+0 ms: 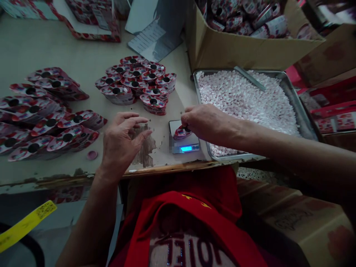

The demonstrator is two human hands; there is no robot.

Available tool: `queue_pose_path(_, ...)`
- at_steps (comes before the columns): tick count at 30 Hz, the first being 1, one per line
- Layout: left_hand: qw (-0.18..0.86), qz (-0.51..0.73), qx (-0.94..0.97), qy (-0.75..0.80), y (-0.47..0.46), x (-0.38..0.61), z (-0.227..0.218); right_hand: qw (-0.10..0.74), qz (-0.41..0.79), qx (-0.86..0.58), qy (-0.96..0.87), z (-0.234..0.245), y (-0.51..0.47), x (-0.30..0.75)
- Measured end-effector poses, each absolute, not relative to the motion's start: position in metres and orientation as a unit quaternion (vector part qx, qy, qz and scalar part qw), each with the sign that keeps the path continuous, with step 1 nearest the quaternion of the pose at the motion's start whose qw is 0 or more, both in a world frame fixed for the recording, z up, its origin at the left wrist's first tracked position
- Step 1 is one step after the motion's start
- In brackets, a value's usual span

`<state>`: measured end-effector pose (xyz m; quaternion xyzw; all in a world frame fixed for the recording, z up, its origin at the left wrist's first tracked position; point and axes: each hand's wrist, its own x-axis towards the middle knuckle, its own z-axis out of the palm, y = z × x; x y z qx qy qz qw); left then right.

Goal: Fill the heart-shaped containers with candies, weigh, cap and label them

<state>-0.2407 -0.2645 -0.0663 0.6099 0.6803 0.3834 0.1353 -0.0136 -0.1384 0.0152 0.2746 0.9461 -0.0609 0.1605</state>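
Observation:
Over a small digital scale (175,128) with a lit blue display, my right hand (204,118) is closed, its fingertips at the round opening of a red-and-pink printed container (182,132) standing on the scale. What those fingers hold, if anything, is hidden. My left hand (121,139) hovers above the table's worn front part, fingers apart and holding nothing. Behind it stands a group of similar containers (118,94) with dark round openings. Right of the scale, a metal tray (304,116) holds many small pale pink pellets (267,107).
More containers (73,137) crowd the table's left side, beside a loose pink cap (91,155). A metal strip (250,78) lies on the pellets. Behind the tray stands a cardboard box (250,50) of printed containers. Papers (147,39) and a printed carton (97,35) lie at the back.

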Motion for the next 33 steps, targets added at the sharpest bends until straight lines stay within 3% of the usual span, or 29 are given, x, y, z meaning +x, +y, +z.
queue_pose_path(11, 0.146, 0.367, 0.61, 0.687, -0.261, -0.235, -0.063, 0.126, -0.121, 0.298, 0.939, 0.017, -0.145, -0.012)
queue_pose_path(18, 0.142, 0.37, 0.614, 0.682, -0.259, -0.235, -0.069, -0.015, -0.12, 0.391, 0.912, 0.015, -0.105, 0.041)
queue_pose_path(25, 0.146, 0.367, 0.631, 0.668, -0.252, -0.222, -0.069, 0.101, -0.029, 0.285, 0.953, -0.026, -0.104, 0.112)
queue_pose_path(29, 0.152, 0.361, 0.638, 0.663, -0.252, -0.214, -0.061, 0.128, -0.004, 0.333, 0.934, -0.026, -0.118, 0.108)
queue_pose_path(33, 0.142, 0.351, 0.645, 0.664, -0.256, -0.21, -0.055, 0.113, -0.062, 0.392, 0.911, -0.014, -0.115, 0.116)
